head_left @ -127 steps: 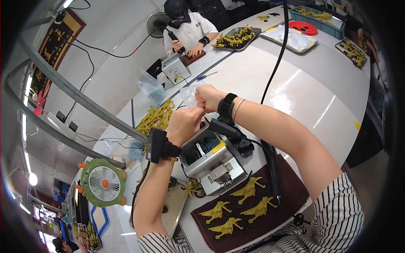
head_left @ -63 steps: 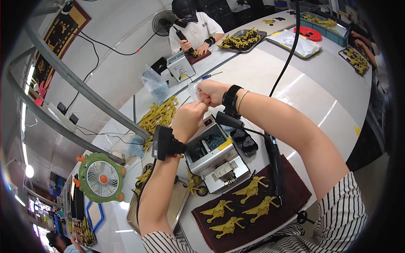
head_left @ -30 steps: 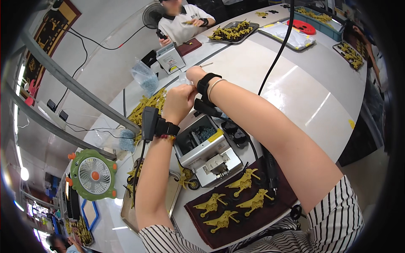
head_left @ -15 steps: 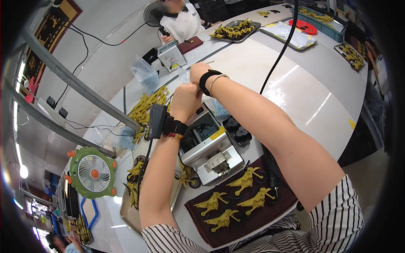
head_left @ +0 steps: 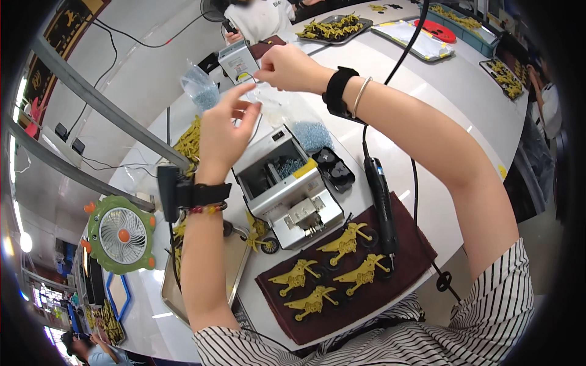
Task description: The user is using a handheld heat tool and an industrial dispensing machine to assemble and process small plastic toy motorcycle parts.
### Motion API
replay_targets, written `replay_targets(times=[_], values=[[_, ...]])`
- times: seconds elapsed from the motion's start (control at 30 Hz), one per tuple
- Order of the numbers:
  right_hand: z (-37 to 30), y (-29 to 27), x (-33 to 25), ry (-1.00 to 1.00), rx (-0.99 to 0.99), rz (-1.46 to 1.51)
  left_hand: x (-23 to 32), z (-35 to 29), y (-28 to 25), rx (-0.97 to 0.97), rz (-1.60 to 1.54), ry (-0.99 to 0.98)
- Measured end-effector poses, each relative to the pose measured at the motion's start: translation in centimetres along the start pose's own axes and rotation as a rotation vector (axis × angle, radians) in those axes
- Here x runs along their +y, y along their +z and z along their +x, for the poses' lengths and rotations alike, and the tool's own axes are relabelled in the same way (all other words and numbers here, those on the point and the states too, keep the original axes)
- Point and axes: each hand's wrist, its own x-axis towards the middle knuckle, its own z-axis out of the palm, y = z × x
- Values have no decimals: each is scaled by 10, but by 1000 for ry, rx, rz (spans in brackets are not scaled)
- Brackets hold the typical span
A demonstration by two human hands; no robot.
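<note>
My left hand is raised beyond the screw feeder, its thumb and forefinger apart with nothing between them. Farther off, my right hand has its fingers closed; whatever they pinch is too small to make out. Just below the hands, a clear plastic bag of small bluish screws lies on the table. The grey metal screw feeder stands nearer me, with loose screws in its open hopper. Several yellow toy motorcycles lie on a dark red cloth in front of me.
A black electric screwdriver rests at the cloth's right on a cord. Beside the feeder sit a black tray and another screw bag. A green fan and a metal rail stand left. A co-worker sits across.
My hands have come apart from the bag's top. The left has opened and moved left; the right has risen away. The screw bag and black screwdriver are now uncovered.
</note>
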Motion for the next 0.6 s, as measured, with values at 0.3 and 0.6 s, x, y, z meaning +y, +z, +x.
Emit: replay_targets(times=[0.3, 0.6], values=[[-18, 14, 25, 111, 209, 182, 26, -57, -10, -77, -60, -161], [-145, -43, -2, 129, -744, -186, 20, -155, -36, -12, 34, -290]])
